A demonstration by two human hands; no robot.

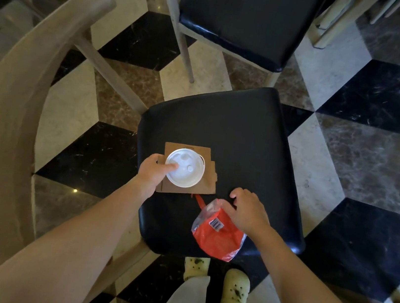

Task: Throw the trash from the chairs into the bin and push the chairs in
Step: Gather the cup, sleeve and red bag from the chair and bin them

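Note:
A black padded chair seat (pixel 242 137) fills the middle of the view. On its near left part lies a flat brown cardboard piece (pixel 206 182) with a white lidded cup (pixel 187 169) on top. My left hand (pixel 151 172) grips the cardboard's left edge, thumb pressed on the cup lid. A crumpled red and clear plastic wrapper (pixel 216 234) lies at the seat's near edge. My right hand (pixel 249 210) rests on the wrapper's top, fingers spread and curled over it.
A second black-seated chair (pixel 242 15) stands just beyond, its pale legs close to the near seat. A curved wooden chair back (pixel 10 110) sweeps along the left. The floor is black, white and brown marble tiles (pixel 363 160). My feet in pale clogs (pixel 235 289) stand below.

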